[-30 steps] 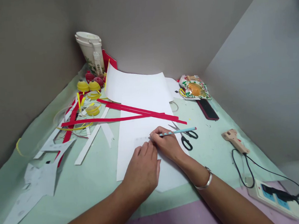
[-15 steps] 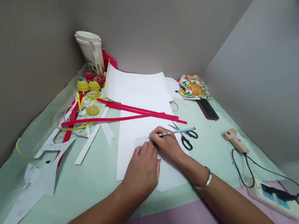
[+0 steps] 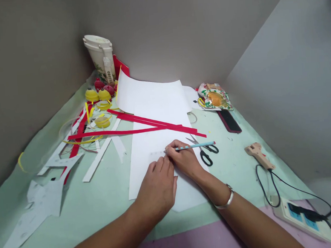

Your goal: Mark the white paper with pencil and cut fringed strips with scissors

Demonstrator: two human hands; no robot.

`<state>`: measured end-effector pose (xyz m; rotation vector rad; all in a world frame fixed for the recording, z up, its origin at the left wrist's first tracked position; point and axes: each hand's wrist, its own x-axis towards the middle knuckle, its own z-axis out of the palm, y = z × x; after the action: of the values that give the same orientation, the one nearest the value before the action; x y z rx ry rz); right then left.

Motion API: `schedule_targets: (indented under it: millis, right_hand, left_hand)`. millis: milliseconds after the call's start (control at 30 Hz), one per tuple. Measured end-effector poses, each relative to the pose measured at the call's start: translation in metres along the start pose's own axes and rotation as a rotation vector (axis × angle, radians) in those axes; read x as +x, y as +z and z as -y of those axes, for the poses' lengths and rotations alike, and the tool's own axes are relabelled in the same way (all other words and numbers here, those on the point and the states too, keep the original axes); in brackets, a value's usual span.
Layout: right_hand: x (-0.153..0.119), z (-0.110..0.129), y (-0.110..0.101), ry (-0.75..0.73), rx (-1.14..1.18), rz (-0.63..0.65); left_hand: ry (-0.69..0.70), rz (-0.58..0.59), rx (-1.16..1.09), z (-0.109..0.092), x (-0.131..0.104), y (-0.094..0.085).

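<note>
My right hand is closed around a light-blue pencil, its tip down on the white paper and its end slanting to the right. Beside it, my left hand rests palm down on the paper, fingers lying close together near the pencil tip. A faint greyish rectangle with small marks shows just beyond the left fingertips; whether it is a separate piece I cannot tell. Black-handled scissors lie open just right of my right hand. Red strips cross the paper farther up.
At left lie white strips, cut paper pieces and yellow round pieces. A white cup stands at the back. On the right are a packet, a phone, a glue gun and a power strip.
</note>
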<state>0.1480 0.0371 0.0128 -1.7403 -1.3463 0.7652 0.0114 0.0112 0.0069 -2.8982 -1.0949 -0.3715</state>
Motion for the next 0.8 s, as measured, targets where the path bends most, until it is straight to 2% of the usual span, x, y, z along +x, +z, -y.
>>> schedule_targets:
  millis: [800]
  right_hand:
    - [0.0008,-0.0001,-0.0009,-0.003,0.004,0.002]
  left_hand:
    - [-0.003,-0.001,0.015,0.0001,-0.0002,0.0034]
